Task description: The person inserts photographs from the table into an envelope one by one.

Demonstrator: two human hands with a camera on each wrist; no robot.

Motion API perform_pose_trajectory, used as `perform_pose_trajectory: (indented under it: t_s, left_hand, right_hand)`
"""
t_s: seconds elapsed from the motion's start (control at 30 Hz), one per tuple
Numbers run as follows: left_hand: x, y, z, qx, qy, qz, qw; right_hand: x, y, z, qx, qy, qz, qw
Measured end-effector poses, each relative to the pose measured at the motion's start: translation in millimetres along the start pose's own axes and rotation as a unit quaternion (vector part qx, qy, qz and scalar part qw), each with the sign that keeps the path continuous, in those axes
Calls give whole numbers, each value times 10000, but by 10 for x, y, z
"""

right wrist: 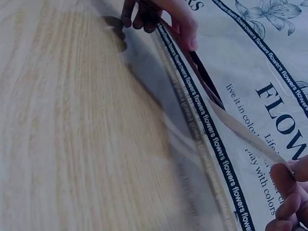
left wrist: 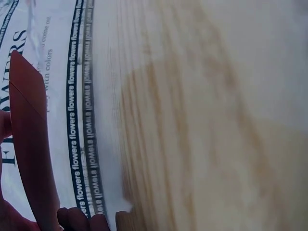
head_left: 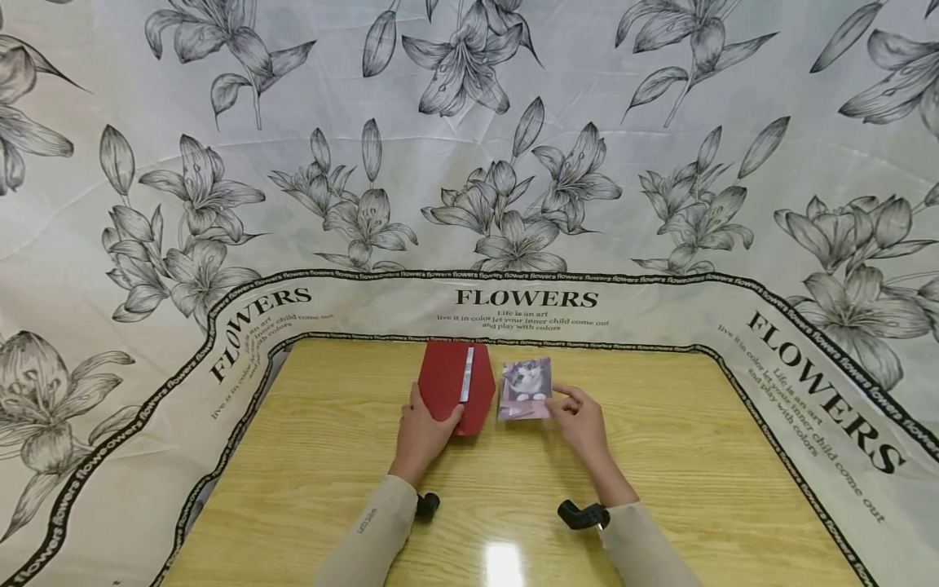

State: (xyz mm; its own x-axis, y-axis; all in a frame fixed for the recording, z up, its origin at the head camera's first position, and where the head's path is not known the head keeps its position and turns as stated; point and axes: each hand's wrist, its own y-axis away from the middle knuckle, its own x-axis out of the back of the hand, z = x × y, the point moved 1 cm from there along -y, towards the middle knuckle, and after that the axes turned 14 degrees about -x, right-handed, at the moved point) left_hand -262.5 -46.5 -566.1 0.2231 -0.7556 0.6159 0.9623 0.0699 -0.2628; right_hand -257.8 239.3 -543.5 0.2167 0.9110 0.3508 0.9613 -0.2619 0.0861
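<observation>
My left hand grips a red envelope by its lower part, thumb on the front and fingers behind. A shiny silver strip runs down the envelope's face. In the left wrist view the red envelope appears almost edge-on, raised off the table. My right hand pinches the right edge of a small cat picture card, between thumb and fingers. The card is just right of the envelope. From the right wrist, the card shows as a thin curved edge running from the right hand towards the envelope.
A yellow wood-grain table lies under both hands. Around its back and sides hangs a white flower-printed cloth with black lettering. Black wrist mounts sit at both cuffs.
</observation>
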Motion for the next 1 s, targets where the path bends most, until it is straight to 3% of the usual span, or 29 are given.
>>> perform_pose_trajectory:
  t_s: [0.3, 1.0]
  left_hand:
    - [-20, 14, -4, 37, -27, -88, 10000]
    - [-16, 15, 8, -57, -193, -95, 9998]
  right_hand:
    - [-57, -30, -154, 232, -238, 284, 9990]
    - [-467, -94, -279, 150, -611, -3, 9980]
